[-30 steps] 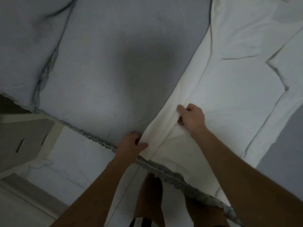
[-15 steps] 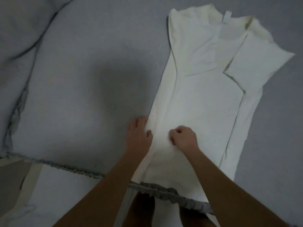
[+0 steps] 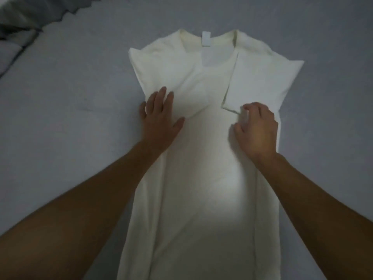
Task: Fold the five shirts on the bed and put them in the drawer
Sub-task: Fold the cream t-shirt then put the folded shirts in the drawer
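A cream white shirt (image 3: 201,178) lies flat on the grey bed sheet (image 3: 70,118), collar and white label at the far end, both sides and sleeves folded inward into a long strip. My left hand (image 3: 159,120) lies flat with spread fingers on the shirt's left folded edge. My right hand (image 3: 256,130) has curled fingers at the lower corner of the folded right sleeve (image 3: 256,83), and seems to pinch that corner.
Rumpled grey bedding (image 3: 24,17) with a ruffled edge lies at the far left corner. Bare sheet stretches on both sides of the shirt. No other shirts and no drawer are in view.
Both hands slid up the shirt from near its hem to chest height. The view shifted forward over the bed, and the bed's near edge dropped out of sight.
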`<state>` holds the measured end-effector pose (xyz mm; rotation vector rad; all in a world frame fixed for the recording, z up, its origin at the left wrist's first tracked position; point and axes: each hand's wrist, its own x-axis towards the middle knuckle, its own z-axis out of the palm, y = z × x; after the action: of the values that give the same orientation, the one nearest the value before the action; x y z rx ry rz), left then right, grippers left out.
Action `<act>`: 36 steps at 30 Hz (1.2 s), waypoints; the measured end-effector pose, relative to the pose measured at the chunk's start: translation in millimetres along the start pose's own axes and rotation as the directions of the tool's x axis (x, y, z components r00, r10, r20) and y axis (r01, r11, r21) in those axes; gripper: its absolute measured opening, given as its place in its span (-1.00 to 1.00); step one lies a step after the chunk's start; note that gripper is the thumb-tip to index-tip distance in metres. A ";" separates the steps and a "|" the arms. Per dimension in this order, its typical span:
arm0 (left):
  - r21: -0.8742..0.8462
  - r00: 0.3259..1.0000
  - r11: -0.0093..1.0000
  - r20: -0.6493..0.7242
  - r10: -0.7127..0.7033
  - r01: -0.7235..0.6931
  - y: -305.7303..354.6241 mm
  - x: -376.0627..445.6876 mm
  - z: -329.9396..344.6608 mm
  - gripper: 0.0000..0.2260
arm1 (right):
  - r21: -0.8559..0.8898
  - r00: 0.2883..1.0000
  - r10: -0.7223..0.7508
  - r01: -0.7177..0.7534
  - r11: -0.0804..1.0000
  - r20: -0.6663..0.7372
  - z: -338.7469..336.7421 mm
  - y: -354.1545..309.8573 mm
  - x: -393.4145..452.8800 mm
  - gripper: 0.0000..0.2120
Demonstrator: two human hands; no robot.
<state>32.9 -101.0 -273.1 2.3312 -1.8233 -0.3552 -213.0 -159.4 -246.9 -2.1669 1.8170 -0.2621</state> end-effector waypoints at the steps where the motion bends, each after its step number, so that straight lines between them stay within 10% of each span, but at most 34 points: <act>1: 0.018 1.000 1.000 0.009 0.015 -0.015 9.0 17.2 0.4 -0.25 | -0.023 1.000 -0.005 0.006 1.000 0.024 2.1 1.9 15.6 -0.43; 4: 0.016 0.983 0.998 0.169 -0.067 0.065 33.4 60.0 9.2 0.01 | -0.147 0.975 -0.021 0.055 0.988 0.219 14.8 3.3 54.8 -0.13; 7: 0.086 0.949 0.992 0.294 -0.116 0.095 46.1 73.4 22.1 -0.12 | -0.223 0.954 -0.072 0.142 0.964 0.292 33.4 7.3 70.3 -0.27; 12: -0.286 0.998 0.957 -0.010 0.054 -0.054 47.4 52.0 20.5 -0.51 | 0.341 0.998 -0.056 0.045 0.939 0.022 31.4 8.5 59.5 -0.49; 18: 0.013 0.885 0.910 0.239 0.399 -0.414 47.0 29.3 34.5 -0.45 | -0.018 0.890 -0.351 0.372 0.928 0.290 31.9 20.1 44.2 -0.30; 24: -0.110 0.995 0.992 0.077 0.071 -0.062 44.0 76.5 15.9 -0.43 | 0.031 0.892 -0.325 0.333 0.942 0.314 18.8 8.8 57.2 -0.15; 36: 0.160 0.979 0.974 0.147 0.139 -0.162 65.7 89.2 65.5 -0.43 | -0.224 0.936 -0.183 0.256 0.940 0.302 62.2 7.2 79.4 -0.35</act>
<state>-26.5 -202.2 -326.0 2.3069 -2.1604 -0.3566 -184.7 -231.5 -311.9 -2.4435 1.5225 0.2398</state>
